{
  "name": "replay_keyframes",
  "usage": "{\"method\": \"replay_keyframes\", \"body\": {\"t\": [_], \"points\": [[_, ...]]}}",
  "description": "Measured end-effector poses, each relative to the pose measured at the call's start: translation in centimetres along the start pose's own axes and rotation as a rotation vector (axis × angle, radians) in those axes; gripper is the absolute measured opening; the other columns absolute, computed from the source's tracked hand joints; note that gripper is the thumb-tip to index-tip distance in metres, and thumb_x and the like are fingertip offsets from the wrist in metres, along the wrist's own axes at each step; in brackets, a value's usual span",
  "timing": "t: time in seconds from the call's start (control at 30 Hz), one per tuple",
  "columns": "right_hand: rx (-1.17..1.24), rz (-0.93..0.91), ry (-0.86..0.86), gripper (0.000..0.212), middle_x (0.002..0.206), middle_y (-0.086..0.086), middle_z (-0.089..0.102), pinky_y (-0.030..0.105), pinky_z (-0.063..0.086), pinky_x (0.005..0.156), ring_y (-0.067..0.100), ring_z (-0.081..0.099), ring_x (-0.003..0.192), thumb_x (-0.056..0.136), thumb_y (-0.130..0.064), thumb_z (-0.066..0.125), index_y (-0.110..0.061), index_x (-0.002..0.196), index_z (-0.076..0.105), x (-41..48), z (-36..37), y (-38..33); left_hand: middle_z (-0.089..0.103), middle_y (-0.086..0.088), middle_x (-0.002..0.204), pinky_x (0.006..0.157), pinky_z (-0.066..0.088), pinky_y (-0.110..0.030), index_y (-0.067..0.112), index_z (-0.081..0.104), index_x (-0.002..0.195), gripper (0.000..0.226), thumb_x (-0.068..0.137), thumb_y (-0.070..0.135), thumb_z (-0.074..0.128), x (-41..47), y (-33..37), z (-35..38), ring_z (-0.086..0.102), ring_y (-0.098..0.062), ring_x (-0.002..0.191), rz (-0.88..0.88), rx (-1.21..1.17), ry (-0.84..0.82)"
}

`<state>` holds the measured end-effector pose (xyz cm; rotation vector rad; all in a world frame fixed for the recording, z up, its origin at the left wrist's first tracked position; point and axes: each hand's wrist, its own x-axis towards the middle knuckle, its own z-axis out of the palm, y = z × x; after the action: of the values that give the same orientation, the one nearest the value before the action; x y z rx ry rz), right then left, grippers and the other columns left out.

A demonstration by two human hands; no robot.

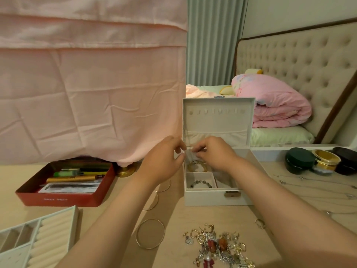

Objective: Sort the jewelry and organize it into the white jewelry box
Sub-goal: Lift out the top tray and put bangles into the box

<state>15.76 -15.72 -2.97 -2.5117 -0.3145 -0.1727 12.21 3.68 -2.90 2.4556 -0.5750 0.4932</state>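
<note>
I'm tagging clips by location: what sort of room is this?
Probably a bedroom: a bed with a tufted headboard, a rolled pink duvet on it, and long curtains beside it.

Left hand (164, 161) and right hand (212, 154) meet ahead, each pinching.

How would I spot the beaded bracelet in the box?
Find the open white jewelry box at centre frame. In its front-left compartment lies the beaded bracelet. Unlike the gold-coloured bracelet in the compartment behind, it is a string of dark and pale beads.
</note>
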Motion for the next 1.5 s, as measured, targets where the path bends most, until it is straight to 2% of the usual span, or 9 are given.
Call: {"method": "replay_keyframes", "body": {"t": [0.23,0.4,0.57,0.67,0.87,1.0,1.13,1.37,1.5], "points": [[0.005,-0.083,0.070,0.018,0.105,-0.014,0.072,0.025,0.050,0.084,0.004,0.062,0.087,0.095,-0.021,0.065,-0.028,0.106,0.078,-5.7,-0.2,-6.5,0.065,0.011,0.098,0.078,0.050,-0.031,0.030,0.067,0.097,0.007,0.091,0.030,0.064,-4.5,-3.0,-1.0,0.060,-0.011,0.088,-0.254,0.065,-0.185],[-0.109,-0.181,-0.119,0.024,0.110,-0.002,0.071,0.033,0.053,0.085,0.019,0.065,0.096,0.099,-0.022,0.057,-0.029,0.115,0.074,-9.5,5.5,-10.4,0.049,0.004,0.100,0.082,0.042,-0.030,0.026,0.070,0.109,0.019,0.091,0.027,0.062,-8.0,-4.1,-1.4,0.057,-0.020,0.103,-0.316,0.204,-0.290],[-0.366,-0.246,-0.215,0.021,0.104,0.004,0.057,0.033,0.041,0.067,0.029,0.061,0.091,0.097,-0.013,0.057,-0.023,0.107,0.072,-9.6,9.3,-9.3,0.062,0.011,0.104,0.088,0.053,-0.028,0.035,0.065,0.099,0.008,0.091,0.032,0.065,-9.9,-4.7,-3.2,0.060,-0.010,0.094,-0.435,0.181,-0.352],[-0.431,-0.290,-0.266,0.021,0.106,0.005,0.055,0.032,0.043,0.069,0.030,0.061,0.092,0.098,-0.017,0.057,-0.019,0.111,0.074,-9.3,9.8,-9.2,0.068,0.013,0.098,0.091,0.054,-0.029,0.034,0.070,0.098,0.010,0.088,0.032,0.072,-10.0,-4.8,-3.7,0.062,-0.007,0.092,-0.476,0.133,-0.448],[-0.636,-0.429,-0.297,0.024,0.093,0.005,0.038,0.036,0.034,0.064,0.028,0.043,0.076,0.094,-0.004,0.059,-0.011,0.115,0.066,-9.9,8.9,-11.1,0.068,0.014,0.090,0.079,0.051,-0.022,0.033,0.070,0.088,0.008,0.084,0.031,0.077,-10.0,-4.9,-4.3,0.062,-0.005,0.088,-0.483,0.064,-0.519],[-0.680,-0.472,-0.313,0.027,0.105,0.008,0.049,0.037,0.034,0.061,0.026,0.042,0.076,0.092,-0.001,0.059,-0.013,0.117,0.063,-10.0,9.0,-11.1,0.069,0.012,0.091,0.081,0.052,-0.024,0.032,0.073,0.086,0.007,0.083,0.027,0.078,-10.3,-4.7,-5.0,0.063,-0.007,0.088,-0.480,0.028,-0.548],[-0.623,-0.452,-0.296,0.029,0.111,0.008,0.047,0.034,0.028,0.052,0.025,0.048,0.074,0.093,-0.002,0.061,-0.013,0.120,0.058,-10.1,9.9,-10.4,0.071,0.014,0.090,0.081,0.054,-0.024,0.034,0.077,0.081,0.009,0.082,0.025,0.079,-10.3,-4.9,-5.3,0.064,-0.006,0.087,-0.443,0.018,-0.539],[-0.213,-0.392,-0.027,0.015,0.111,0.003,0.055,0.043,0.047,0.071,0.024,0.055,0.083,0.106,-0.025,0.045,-0.016,0.114,0.053,-10.7,8.5,-10.0,0.071,0.013,0.074,0.072,0.053,-0.023,0.031,0.076,0.075,0.011,0.082,0.023,0.080,-9.9,-4.0,-7.4,0.064,0.000,0.072,-0.299,-0.145,-0.244],[0.103,-0.287,0.138,0.015,0.097,-0.010,0.061,0.028,0.048,0.074,0.007,0.053,0.080,0.099,-0.024,0.055,-0.026,0.113,0.062,-10.8,7.5,-10.2,0.070,0.006,0.067,0.060,0.053,-0.022,0.027,0.075,0.077,0.012,0.084,0.017,0.079,-9.4,-2.4,-7.8,0.063,-0.006,0.060,-0.278,-0.269,-0.054]]}}
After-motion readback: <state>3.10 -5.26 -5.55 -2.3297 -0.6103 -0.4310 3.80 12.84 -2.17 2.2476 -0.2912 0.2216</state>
